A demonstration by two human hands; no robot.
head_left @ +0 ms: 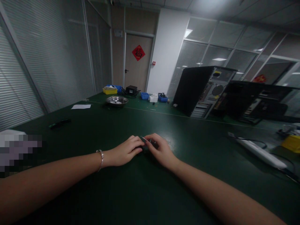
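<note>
- Small, thin, silvery piece (143, 138), and it's pinched between thumb and fingers of the bare right hand (164, 151), over the dark green tabletop (112, 193)!
- In leans the braceleted left hand (125, 152), fingertips right beside the piece; whether they clamp it, I can't tell.
- Out to the right, a long white power strip (262, 153).
- Farther back: a round, shiny metal bowl (117, 102) and, right of it, a tall black computer tower (193, 87).

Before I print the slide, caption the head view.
Right hand holds a small thin object beside the left hand at a green table.
</note>
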